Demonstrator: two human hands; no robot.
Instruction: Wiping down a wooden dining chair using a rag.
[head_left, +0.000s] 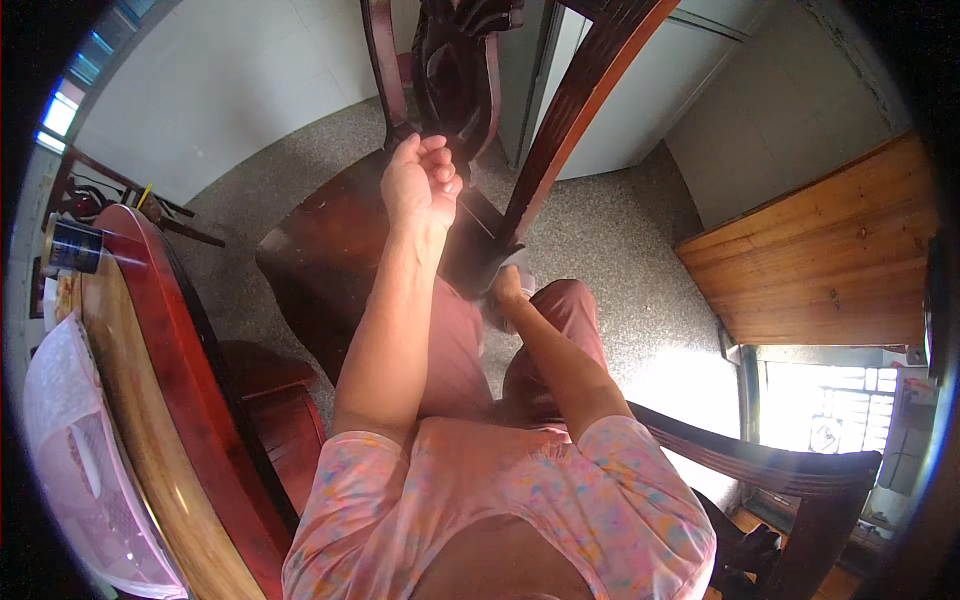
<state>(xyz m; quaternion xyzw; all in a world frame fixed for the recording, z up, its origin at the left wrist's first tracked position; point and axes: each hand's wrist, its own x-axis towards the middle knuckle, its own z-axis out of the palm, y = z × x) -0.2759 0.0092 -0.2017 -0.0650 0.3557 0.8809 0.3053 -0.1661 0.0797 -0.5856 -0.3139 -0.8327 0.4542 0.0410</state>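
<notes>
A dark, polished wooden chair (330, 232) with a carved back stands before me, its seat towards me. My left hand (421, 180) is in front of the carved backrest (456, 82), palm up and fingers loosely curled, with nothing seen in it. Lower and to the right, my right hand (508, 285) grips a grey cloth (513, 259). That cloth lies against the chair near the lower end of its slanting armrest (574, 120). My right fingers are mostly hidden by the cloth and the wrist.
On the left is a red-edged wooden table (161, 322) bearing a pink mesh food cover (97, 480) and a dark tin (73, 246). A wooden panel (817, 247) stands at right. Another wooden armrest (750, 454) curves beside me at lower right. The floor (630, 247) is speckled grey.
</notes>
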